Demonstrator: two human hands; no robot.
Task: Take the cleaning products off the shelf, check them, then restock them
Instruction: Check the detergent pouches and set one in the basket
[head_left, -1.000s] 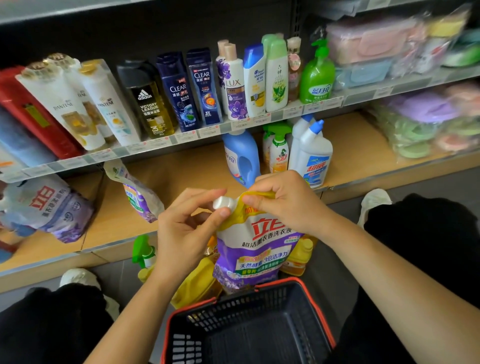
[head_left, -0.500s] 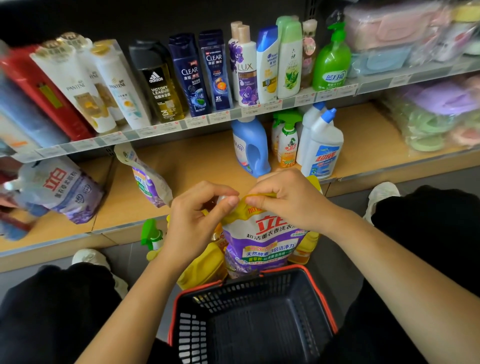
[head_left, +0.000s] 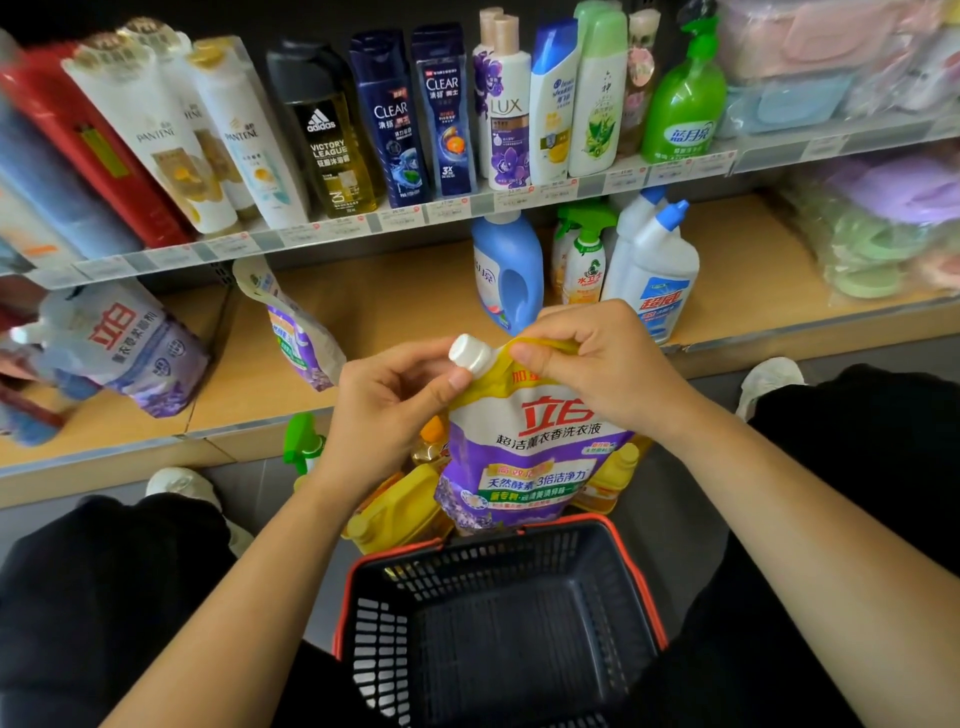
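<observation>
A shop aisle, grey floor below, a two-tier shelf unit filling the view ahead. Nearest, between the person's black-clad knees, sits a dark basket (head_left: 641, 577) with a red rim; just past its far rim, yellow bottles (head_left: 400, 514) and a green-trigger spray bottle (head_left: 304, 441) stand on the floor.

Above those bottles, held in the air over the basket's far edge, is the detergent pouch (head_left: 535, 457); its long axis runs close to upright, its printed purple-and-white front faces the camera, and its bottom hangs just behind the basket rim. Its white cap (head_left: 470, 353) sits at the upper left corner, and the spout points up and to the left.

The left hand (head_left: 395, 410) has its fingers curled, with the thumb tip pressed on the pouch's corner just under the cap (the fingers behind are partly hidden); the right hand (head_left: 597, 364) pinches the yellow top edge, thumb in front and fingers folded over the back.

Beyond the hands lies the wooden lower shelf (head_left: 415, 291): a second pouch (head_left: 296, 332) leans upright at its middle and another (head_left: 130, 348) lies tilted at the left; a blue jug (head_left: 511, 270), a small spray bottle (head_left: 587, 260) and white blue-capped bottles (head_left: 660, 265) stand close together behind the right hand.

Farthest, the upper shelf (head_left: 332, 231) carries a row of upright shampoo bottles (head_left: 389, 119), with a green pump bottle (head_left: 685, 104) at the right end.
</observation>
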